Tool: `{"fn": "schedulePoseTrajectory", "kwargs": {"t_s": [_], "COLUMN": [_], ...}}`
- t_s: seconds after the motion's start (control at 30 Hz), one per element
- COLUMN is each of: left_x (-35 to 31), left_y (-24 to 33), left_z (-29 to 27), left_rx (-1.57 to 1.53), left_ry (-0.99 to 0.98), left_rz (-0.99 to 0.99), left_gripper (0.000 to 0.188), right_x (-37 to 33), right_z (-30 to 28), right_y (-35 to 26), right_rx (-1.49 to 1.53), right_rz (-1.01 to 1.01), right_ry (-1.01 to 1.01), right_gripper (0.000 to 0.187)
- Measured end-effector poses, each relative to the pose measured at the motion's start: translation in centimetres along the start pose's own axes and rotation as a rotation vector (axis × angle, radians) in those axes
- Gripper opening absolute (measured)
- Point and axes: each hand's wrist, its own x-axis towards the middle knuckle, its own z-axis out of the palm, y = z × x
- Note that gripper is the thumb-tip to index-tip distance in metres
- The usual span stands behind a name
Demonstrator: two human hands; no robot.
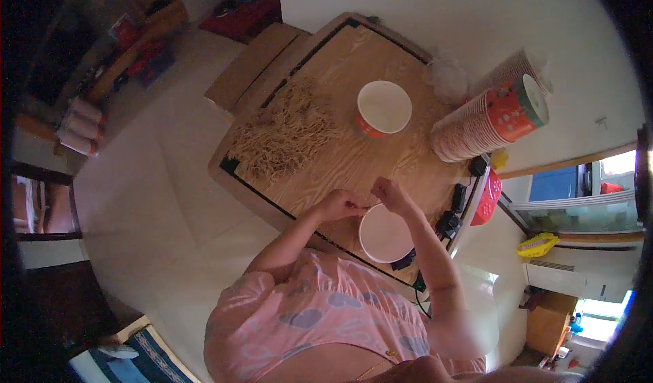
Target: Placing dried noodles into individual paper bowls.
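Note:
My left hand is closed, fingertips pinched together beside the upper-left rim of a white-lined round paper tub near the table's front edge. Just right of it, my right hand is curled shut above the same rim. Whatever lies between the fingers is too small to make out. Farther back stands a second paper tub, white inside with a red outside. A loose heap of thin, tan, tangled strands covers the table's left part.
Tall nested stacks of red patterned paper tubs lean at the table's right side. A clear plastic bag is by the wall. Small black objects and a red plastic item are at the right edge. A cardboard box adjoins the wooden table.

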Motion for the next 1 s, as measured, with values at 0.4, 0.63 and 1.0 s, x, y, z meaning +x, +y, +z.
{"fn": "schedulePoseTrajectory", "kwargs": {"t_s": [0.4,0.63,1.0], "left_x": [1.2,1.1,1.0], "left_y": [-1.2,-1.6,-1.5], "left_z": [4.1,5.1,5.0], "left_rx": [0.119,-0.422,-0.021], "left_ry": [0.168,0.296,0.307], "left_rz": [-0.101,-0.121,0.033], "left_gripper": [0.017,0.020,0.021], "right_x": [-1.0,-1.9,-2.8], "right_z": [0.9,0.9,1.7], "right_y": [-0.2,-1.6,-1.2], "right_rx": [0.027,-0.102,-0.153], "right_rz": [-0.019,-0.038,-0.031], "right_ry": [0.038,0.159,0.236], "right_gripper": [0.013,0.011,0.008]}}
